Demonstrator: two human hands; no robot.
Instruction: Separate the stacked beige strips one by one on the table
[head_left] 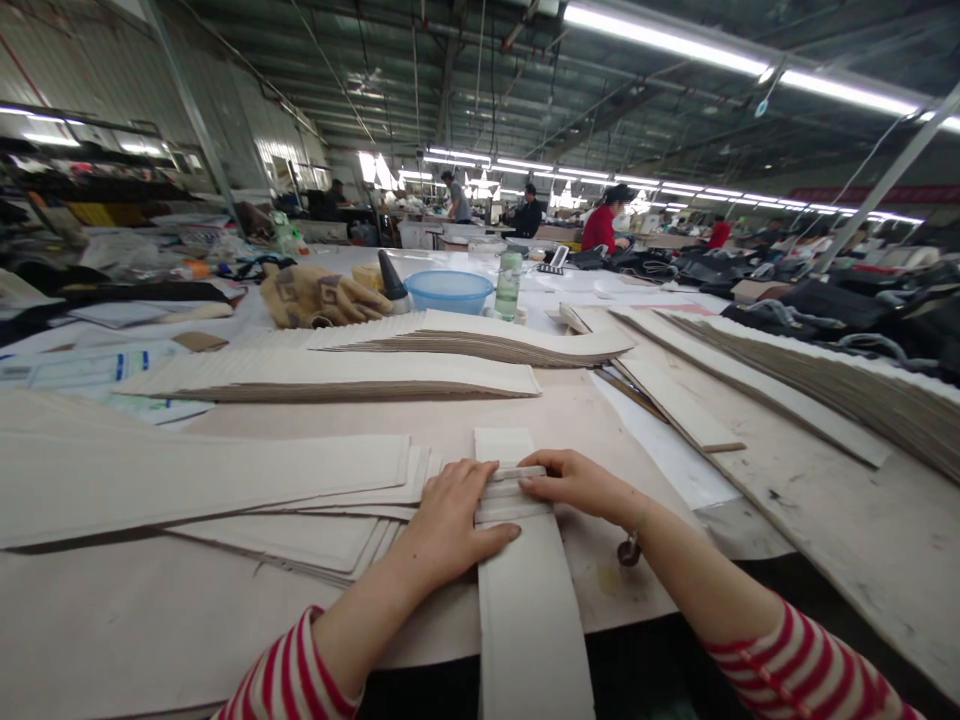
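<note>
A long white strip of board (531, 620) runs away from me and overhangs the near table edge. Across it, near its far end, lies a short ridged whitish piece (511, 510), whose material I cannot make out. My left hand (450, 515) grips the piece's left side, fingertips at its far edge and thumb stretched over the strip just below. At the right end, my right hand (581, 485) pinches the piece between thumb and fingers. Left of my left hand, several loose white strips (300, 475) lie fanned out.
Stacks of white strips (360, 375) lie beyond my hands, with another stack (840, 370) at the right. Farther back are a blue basin (450, 290), a green bottle (508, 285) and a brown patterned cloth (319, 295). A person in red (600, 228) sits in the background.
</note>
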